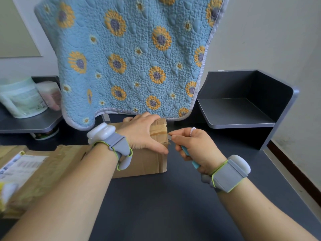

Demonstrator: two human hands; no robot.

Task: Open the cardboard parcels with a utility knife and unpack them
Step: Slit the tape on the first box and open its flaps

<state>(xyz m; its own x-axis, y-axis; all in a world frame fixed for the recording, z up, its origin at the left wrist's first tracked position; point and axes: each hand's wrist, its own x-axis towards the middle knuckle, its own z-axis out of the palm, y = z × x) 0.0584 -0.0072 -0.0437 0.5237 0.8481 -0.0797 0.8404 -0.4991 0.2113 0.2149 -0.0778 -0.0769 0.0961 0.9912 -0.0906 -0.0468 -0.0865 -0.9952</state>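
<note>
Most of the top of the cardboard box (145,162) is covered by the left hand (141,131), and its left end is hidden behind the left forearm. The knife (186,152) is largely concealed inside the right hand (194,146); only a sliver of blade and bits of blue handle are seen. The flattened cardboard (40,173) at the left is cut off by the picture's edge, its label too blurred to be read. The print on the white tub (24,100) cannot be read either.
</note>
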